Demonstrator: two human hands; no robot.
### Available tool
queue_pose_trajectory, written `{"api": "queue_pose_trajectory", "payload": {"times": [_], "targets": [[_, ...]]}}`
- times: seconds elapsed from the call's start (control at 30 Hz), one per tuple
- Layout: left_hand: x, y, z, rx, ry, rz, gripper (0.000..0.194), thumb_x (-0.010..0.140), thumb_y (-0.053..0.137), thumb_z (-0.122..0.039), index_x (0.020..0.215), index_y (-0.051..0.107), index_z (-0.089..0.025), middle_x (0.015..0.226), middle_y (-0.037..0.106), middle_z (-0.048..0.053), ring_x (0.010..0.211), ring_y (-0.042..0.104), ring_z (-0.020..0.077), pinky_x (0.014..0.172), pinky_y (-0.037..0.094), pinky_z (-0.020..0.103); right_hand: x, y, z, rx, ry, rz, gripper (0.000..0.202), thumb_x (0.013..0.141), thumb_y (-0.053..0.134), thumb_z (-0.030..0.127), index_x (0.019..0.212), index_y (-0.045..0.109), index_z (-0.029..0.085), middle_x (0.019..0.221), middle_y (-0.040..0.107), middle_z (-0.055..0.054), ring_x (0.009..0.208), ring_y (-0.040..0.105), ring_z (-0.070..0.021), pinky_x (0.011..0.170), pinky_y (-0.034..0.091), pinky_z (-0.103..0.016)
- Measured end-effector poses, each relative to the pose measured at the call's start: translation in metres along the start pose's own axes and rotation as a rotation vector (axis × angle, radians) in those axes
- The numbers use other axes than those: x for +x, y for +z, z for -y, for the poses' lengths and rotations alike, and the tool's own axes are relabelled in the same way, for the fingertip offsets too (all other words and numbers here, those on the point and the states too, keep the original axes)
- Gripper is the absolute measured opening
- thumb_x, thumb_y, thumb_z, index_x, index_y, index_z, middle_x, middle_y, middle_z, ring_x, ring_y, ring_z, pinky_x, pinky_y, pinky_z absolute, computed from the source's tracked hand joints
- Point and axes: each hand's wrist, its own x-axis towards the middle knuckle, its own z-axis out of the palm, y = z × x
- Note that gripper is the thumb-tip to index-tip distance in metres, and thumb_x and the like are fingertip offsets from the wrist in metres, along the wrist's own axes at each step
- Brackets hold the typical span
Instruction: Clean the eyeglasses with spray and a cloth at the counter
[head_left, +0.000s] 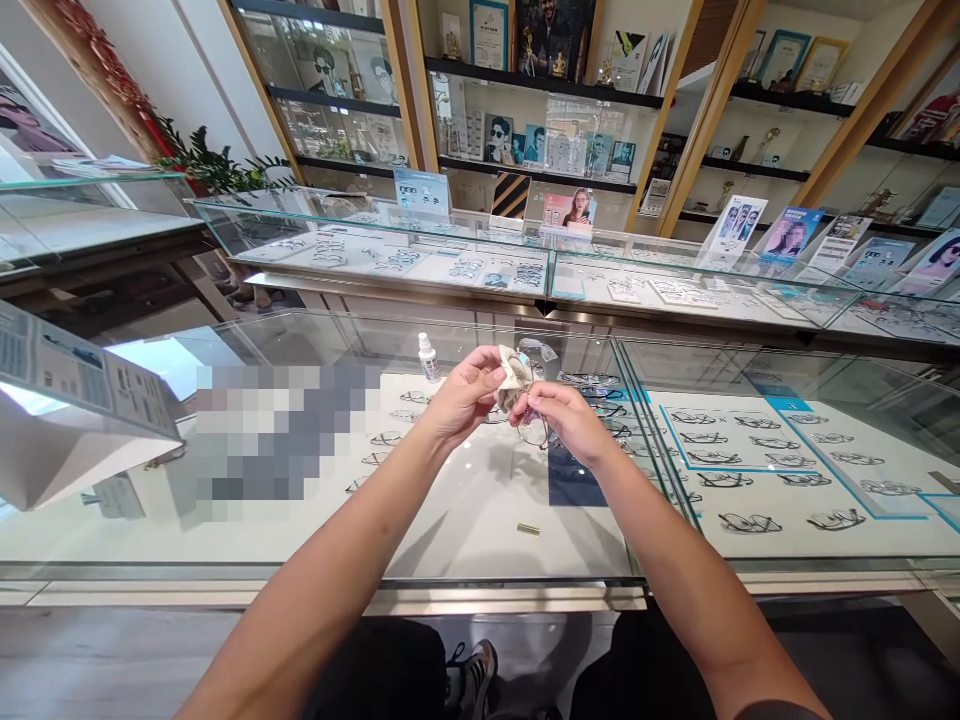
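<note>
Above the glass counter, my left hand is closed on a cream cloth, which is bunched around the upper part of a pair of eyeglasses. My right hand pinches the thin frame of the same eyeglasses; one round lens hangs below the fingers. Cloth and fingers hide the rest of the frame. Behind my left hand a small white bottle stands upright on the glass. A small gold-coloured bar lies nearer to me.
Under the glass top lie rows of eyeglasses. A folded card stand is at the left. Across the aisle runs a second glass showcase, with shelves behind it.
</note>
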Motion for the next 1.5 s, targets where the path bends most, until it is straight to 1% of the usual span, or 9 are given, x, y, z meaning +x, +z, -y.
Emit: {"api": "queue_pose_trajectory", "payload": {"times": [0.23, 0.4, 0.57, 0.7, 0.83, 0.97, 1.07, 1.27, 1.5], "targets": [[-0.003, 0.01, 0.004, 0.055, 0.068, -0.025, 0.059, 0.072, 0.102, -0.041, 0.108, 0.062, -0.018, 0.087, 0.072, -0.001, 0.065, 0.067, 0.0117, 0.055, 0.054, 0.022, -0.002, 0.003, -0.002, 0.018, 0.003, 0.032, 0.032, 0.092, 0.077, 0.05, 0.082, 0.076, 0.02, 0.087, 0.078, -0.004, 0.087, 0.068, -0.02, 0.087, 0.047, -0.034], [-0.006, 0.013, 0.005, 0.151, 0.035, 0.056, 0.058, 0.079, 0.097, -0.048, 0.113, 0.062, -0.017, 0.085, 0.072, 0.0, 0.058, 0.066, 0.0135, 0.051, 0.054, 0.026, -0.001, 0.0, -0.001, 0.006, -0.013, 0.025, 0.031, 0.092, 0.077, 0.05, 0.083, 0.078, 0.02, 0.084, 0.078, -0.004, 0.086, 0.068, -0.0202, 0.087, 0.047, -0.034], [-0.008, 0.017, 0.004, 0.212, 0.018, 0.182, 0.047, 0.089, 0.088, -0.052, 0.107, 0.062, -0.017, 0.07, 0.068, -0.002, 0.056, 0.063, 0.0128, 0.058, 0.055, 0.025, 0.0, -0.003, -0.002, 0.026, -0.017, 0.039, 0.029, 0.093, 0.076, 0.047, 0.082, 0.077, 0.02, 0.083, 0.077, -0.004, 0.086, 0.069, -0.0205, 0.087, 0.048, -0.034], [-0.011, 0.017, 0.003, 0.199, 0.003, 0.197, 0.042, 0.091, 0.087, -0.047, 0.104, 0.058, -0.019, 0.065, 0.067, -0.003, 0.056, 0.062, 0.0128, 0.059, 0.054, 0.025, 0.0, -0.004, -0.002, 0.022, -0.001, 0.057, 0.032, 0.092, 0.078, 0.05, 0.081, 0.077, 0.02, 0.082, 0.077, -0.004, 0.084, 0.068, -0.0205, 0.086, 0.05, -0.035], [-0.013, 0.017, 0.002, 0.177, -0.005, 0.222, 0.045, 0.092, 0.086, -0.044, 0.115, 0.057, -0.02, 0.064, 0.068, -0.002, 0.056, 0.062, 0.0149, 0.06, 0.054, 0.027, 0.0, -0.004, -0.003, 0.029, 0.035, 0.076, 0.033, 0.092, 0.078, 0.051, 0.082, 0.078, 0.02, 0.084, 0.077, -0.005, 0.085, 0.068, -0.0201, 0.086, 0.05, -0.034], [-0.013, 0.018, 0.001, 0.126, 0.011, 0.25, 0.043, 0.096, 0.081, -0.049, 0.117, 0.061, -0.017, 0.067, 0.068, 0.0, 0.06, 0.062, 0.0146, 0.064, 0.054, 0.028, -0.001, -0.004, -0.001, 0.072, 0.031, 0.046, 0.031, 0.091, 0.079, 0.049, 0.083, 0.079, 0.019, 0.085, 0.078, -0.005, 0.085, 0.068, -0.0201, 0.088, 0.051, -0.034], [-0.013, 0.019, 0.001, 0.091, 0.02, 0.245, 0.041, 0.099, 0.077, -0.052, 0.111, 0.063, -0.016, 0.07, 0.069, 0.002, 0.06, 0.061, 0.0138, 0.066, 0.053, 0.029, -0.002, -0.003, 0.003, 0.086, 0.032, 0.031, 0.03, 0.09, 0.079, 0.048, 0.082, 0.079, 0.019, 0.083, 0.077, -0.005, 0.085, 0.067, -0.0197, 0.089, 0.052, -0.034], [-0.012, 0.017, 0.001, 0.156, 0.015, 0.218, 0.038, 0.093, 0.084, -0.045, 0.105, 0.063, -0.016, 0.067, 0.069, 0.002, 0.059, 0.061, 0.0144, 0.063, 0.052, 0.029, -0.002, -0.001, 0.002, 0.082, 0.063, 0.034, 0.033, 0.088, 0.08, 0.052, 0.081, 0.079, 0.019, 0.078, 0.074, -0.004, 0.086, 0.065, -0.0208, 0.089, 0.051, -0.036], [-0.016, 0.02, 0.005, 0.254, 0.097, 0.104, 0.035, 0.092, 0.084, -0.047, 0.096, 0.068, -0.017, 0.06, 0.068, 0.001, 0.049, 0.058, 0.0149, 0.055, 0.048, 0.029, 0.001, -0.004, -0.009, -0.036, 0.009, 0.093, 0.033, 0.093, 0.075, 0.052, 0.086, 0.082, 0.021, 0.088, 0.077, -0.005, 0.088, 0.063, -0.0203, 0.089, 0.047, -0.035]]}}
